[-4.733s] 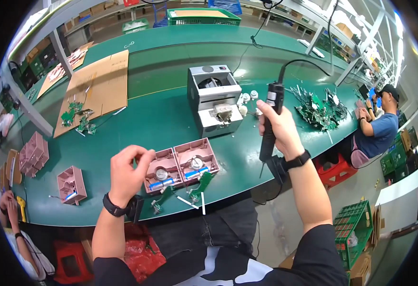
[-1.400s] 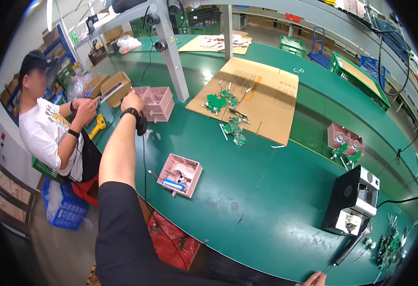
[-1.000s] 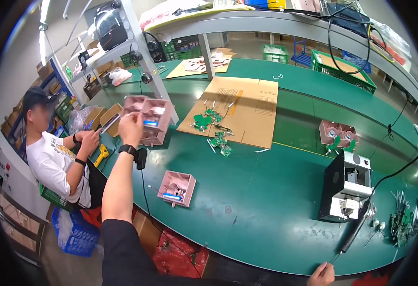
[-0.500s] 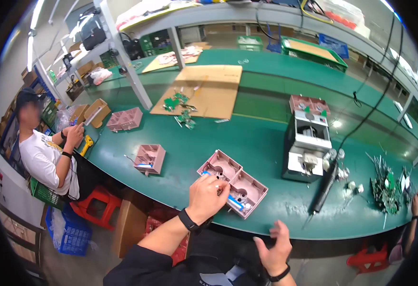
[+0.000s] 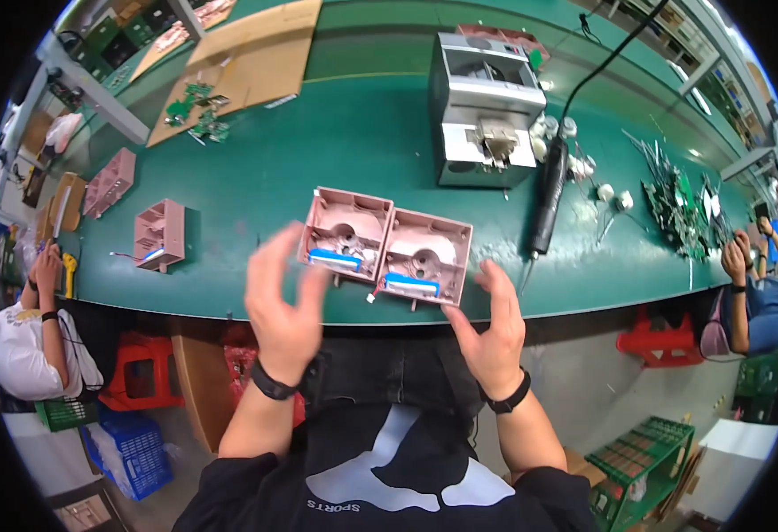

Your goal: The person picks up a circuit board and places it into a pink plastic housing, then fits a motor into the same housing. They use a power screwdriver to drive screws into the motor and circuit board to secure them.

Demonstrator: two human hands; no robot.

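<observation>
Two pink housings (image 5: pixel 385 246) sit mid-frame near table's front edge (image 5: pixel 584 306). Left hand (image 5: pixel 284 306) & right hand (image 5: pixel 493 324) spread wide, holding nothing, bare green table beside.

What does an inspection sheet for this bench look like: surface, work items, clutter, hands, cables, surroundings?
Surface: green bench top, curved by the lens.
Work items: two pink housings side by side at the near edge, the left housing and the right housing, each with a blue strip inside.
Clutter: grey machine, black power screwdriver lying flat, circuit board pile, cardboard sheet, two more pink housings far left.
Hands: left hand open, fingers at the left housing's edge; right hand open beside the right housing; contact cannot be told.
Cables: black cord runs up from the screwdriver.
Surroundings: seated co-workers at the left and right; red stools, crates on the floor.
</observation>
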